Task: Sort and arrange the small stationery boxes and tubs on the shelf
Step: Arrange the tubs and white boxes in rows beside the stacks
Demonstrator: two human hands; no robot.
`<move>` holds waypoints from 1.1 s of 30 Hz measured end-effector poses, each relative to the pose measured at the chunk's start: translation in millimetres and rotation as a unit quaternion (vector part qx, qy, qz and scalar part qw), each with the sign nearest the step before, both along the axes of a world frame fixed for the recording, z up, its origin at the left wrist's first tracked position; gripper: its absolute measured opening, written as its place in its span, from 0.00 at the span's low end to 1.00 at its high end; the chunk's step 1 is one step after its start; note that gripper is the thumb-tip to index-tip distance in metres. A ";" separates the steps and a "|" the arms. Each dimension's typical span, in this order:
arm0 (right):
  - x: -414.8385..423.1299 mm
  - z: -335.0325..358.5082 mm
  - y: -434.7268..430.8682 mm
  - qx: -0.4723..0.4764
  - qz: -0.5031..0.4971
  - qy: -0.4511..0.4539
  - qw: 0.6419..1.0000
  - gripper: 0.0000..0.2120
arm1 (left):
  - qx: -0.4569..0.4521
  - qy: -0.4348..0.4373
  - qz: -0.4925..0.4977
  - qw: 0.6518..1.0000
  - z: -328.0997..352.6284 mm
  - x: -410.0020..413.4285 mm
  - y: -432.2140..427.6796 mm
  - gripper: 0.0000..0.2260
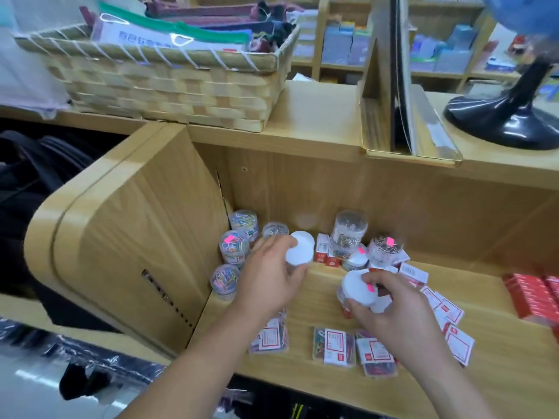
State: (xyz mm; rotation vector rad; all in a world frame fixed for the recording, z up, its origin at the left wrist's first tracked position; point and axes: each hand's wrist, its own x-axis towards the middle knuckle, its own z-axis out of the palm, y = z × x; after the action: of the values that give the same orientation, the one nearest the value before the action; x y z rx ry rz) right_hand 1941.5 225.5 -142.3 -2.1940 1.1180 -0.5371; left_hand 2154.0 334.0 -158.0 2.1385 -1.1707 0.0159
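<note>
My left hand (269, 276) grips a white-lidded tub (299, 248), tilted, above the shelf floor (320, 297). My right hand (393, 309) grips another white-lidded tub (358, 287) with a pink sticker. Three clear tubs of coloured clips (234, 247) stand along the left wall. A clear tub of metal clips (275, 229) stands behind my left hand. Stacked clear tubs (349, 231) and one more with a pink sticker (384, 249) stand at the back. Flat clear boxes with red-white labels (334, 347) lie near the front edge.
Red boxes (532, 297) are stacked at the shelf's right. Small red-white boxes (447, 313) lie scattered right of my right hand. Above, a woven basket (169, 89), an upright board (396, 74) and a black stand base (505, 116) sit on the counter.
</note>
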 end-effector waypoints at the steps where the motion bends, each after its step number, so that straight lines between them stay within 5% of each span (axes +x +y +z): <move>1: 4.6 0.4 2.0 0.005 0.011 -0.002 1.000 0.18 | -0.002 -0.013 -0.002 1.000 3.2 8.2 -6.1 0.17; 12: 62.9 -17.1 6.7 -0.047 0.062 0.026 0.997 0.20 | 0.032 -0.057 -0.063 0.996 -8.5 39.3 -38.5 0.12; 19: 103.0 -38.0 10.6 -0.058 0.056 0.029 0.996 0.19 | -0.060 -0.026 -0.012 0.998 -6.0 28.2 28.7 0.14; 23: 117.8 -49.0 16.1 -0.019 0.047 0.034 0.998 0.19 | 0.001 -0.025 -0.023 0.999 -23.1 5.8 71.7 0.09; 33: 111.6 -36.0 20.5 0.021 0.085 0.006 0.996 0.22 | 0.056 -0.005 -0.085 0.995 -57.6 -18.3 107.4 0.15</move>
State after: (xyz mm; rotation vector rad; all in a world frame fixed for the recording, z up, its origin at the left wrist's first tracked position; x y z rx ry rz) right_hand 2053.1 246.0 -178.3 -2.2324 0.9295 -0.4233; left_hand 2135.7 441.4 -215.6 2.1286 -1.3864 -0.1171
